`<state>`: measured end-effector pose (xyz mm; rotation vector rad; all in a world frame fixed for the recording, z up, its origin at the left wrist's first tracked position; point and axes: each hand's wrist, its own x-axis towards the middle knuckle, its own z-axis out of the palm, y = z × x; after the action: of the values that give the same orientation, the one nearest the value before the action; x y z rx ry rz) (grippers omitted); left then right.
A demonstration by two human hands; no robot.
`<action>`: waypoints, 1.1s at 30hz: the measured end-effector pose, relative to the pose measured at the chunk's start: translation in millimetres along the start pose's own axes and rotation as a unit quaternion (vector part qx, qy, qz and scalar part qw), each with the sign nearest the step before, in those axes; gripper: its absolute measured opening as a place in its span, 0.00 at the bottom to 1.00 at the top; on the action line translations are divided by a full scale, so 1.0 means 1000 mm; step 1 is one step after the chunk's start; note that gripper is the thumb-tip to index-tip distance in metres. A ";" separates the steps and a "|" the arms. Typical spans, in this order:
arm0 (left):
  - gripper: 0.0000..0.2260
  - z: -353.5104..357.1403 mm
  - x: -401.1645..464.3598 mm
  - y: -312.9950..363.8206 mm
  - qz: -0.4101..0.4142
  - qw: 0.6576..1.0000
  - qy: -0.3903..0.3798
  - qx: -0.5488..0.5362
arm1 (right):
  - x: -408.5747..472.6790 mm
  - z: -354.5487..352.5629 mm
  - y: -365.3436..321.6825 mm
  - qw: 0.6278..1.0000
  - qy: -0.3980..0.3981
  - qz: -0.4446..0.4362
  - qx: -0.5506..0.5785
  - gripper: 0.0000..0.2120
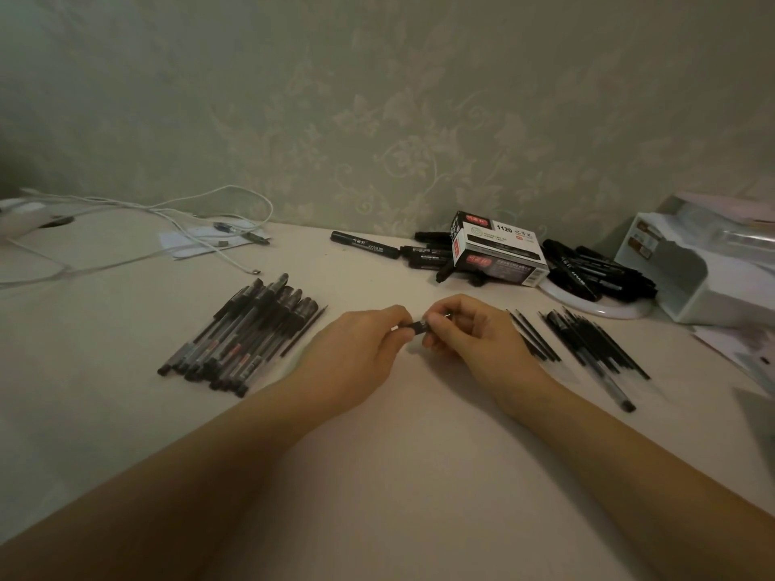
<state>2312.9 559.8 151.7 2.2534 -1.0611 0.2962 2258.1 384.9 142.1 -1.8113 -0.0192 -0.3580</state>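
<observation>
Both my hands meet over the middle of the pale table [398,434]. My left hand [356,354] and my right hand [474,333] pinch the two ends of one black pen [415,327], held level just above the tabletop; most of it is hidden by my fingers. A pile of several capped black gel pens [247,329] lies to the left of my left hand. To the right of my right hand lie several thin black refills and pen parts [587,341], with one clear-barrelled pen [612,387] at the near edge of that heap.
At the back stand a black-and-white marker box [499,249] and several black markers [595,270], some on a white plate [595,306]. A white organiser [692,266] sits far right. White cables [167,220] sprawl at the back left before the patterned wall.
</observation>
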 end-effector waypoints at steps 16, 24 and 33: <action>0.09 -0.092 -0.001 -0.056 -0.209 0.945 0.211 0.136 | 0.001 -0.001 0.006 0.999 0.046 -0.007 -0.025 0.04; 0.04 -0.069 0.002 -0.052 -0.211 0.955 0.149 0.148 | 0.001 0.001 0.007 0.999 0.046 -0.013 -0.014 0.02; 0.05 -0.066 -0.005 -0.053 -0.256 0.945 0.078 0.189 | 0.000 0.001 0.004 0.999 0.044 -0.005 -0.017 0.02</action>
<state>2353.9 629.8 177.7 2.6923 -0.3251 0.4729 2258.9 384.9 138.0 -1.8279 0.0405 -0.4470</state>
